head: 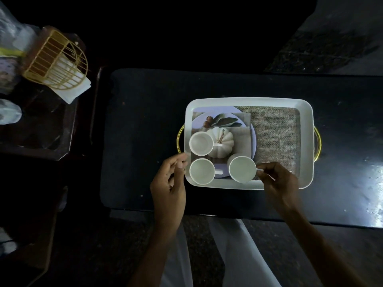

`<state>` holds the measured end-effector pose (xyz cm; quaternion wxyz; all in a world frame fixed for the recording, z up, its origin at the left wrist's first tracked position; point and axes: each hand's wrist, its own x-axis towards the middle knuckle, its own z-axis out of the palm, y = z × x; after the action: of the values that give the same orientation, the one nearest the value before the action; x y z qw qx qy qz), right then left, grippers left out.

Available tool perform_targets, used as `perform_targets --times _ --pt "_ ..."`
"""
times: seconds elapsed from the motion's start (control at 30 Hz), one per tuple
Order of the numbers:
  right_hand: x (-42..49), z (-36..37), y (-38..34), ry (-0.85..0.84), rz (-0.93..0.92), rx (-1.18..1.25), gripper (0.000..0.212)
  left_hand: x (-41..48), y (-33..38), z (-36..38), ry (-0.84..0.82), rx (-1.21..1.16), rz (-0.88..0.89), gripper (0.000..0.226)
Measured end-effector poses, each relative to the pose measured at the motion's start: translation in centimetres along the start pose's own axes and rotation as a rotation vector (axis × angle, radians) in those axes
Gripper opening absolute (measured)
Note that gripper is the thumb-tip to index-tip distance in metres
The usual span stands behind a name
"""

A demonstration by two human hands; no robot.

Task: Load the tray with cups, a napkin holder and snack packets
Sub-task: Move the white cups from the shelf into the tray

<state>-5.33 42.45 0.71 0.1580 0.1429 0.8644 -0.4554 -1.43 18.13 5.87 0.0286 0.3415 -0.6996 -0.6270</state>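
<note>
A white rectangular tray (304,112) with gold handles and a printed pumpkin picture lies on the dark table (145,121). Three white cups stand in its left half: one at the left middle (200,143), one at the front left (202,171), one at the front centre (242,170). My right hand (277,183) pinches the handle of the front centre cup. My left hand (170,183) hovers just left of the tray's front left corner, fingers loosely curled, holding nothing. A gold wire napkin holder (56,59) with white napkins lies tilted on a side table at the far left.
Pale plastic packets (10,59) sit at the far left edge beside the napkin holder. A small dark side table (41,131) stands left of the main table. The tray's right half shows only printed burlap (277,137). White-clothed legs (238,255) are below the table's front edge.
</note>
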Motion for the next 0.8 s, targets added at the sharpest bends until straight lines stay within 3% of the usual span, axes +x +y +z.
perform_targets --times 0.13,0.3,0.5,0.8 --pt "0.0 0.3 0.7 -0.021 0.029 0.021 0.024 -0.3 -0.5 0.1 -0.002 0.019 0.001 0.022" --pt "0.2 0.8 1.3 -0.026 -0.003 -0.045 0.01 -0.5 -0.7 0.5 -0.02 0.031 0.004 0.023" --pt "0.0 0.5 1.2 -0.069 0.012 -0.058 0.01 -0.6 -1.2 -0.2 -0.045 0.049 0.011 0.023" --pt "-2.0 0.0 -1.2 -0.021 -0.372 -0.37 0.025 -0.2 -1.4 -3.3 -0.027 0.236 0.163 0.024"
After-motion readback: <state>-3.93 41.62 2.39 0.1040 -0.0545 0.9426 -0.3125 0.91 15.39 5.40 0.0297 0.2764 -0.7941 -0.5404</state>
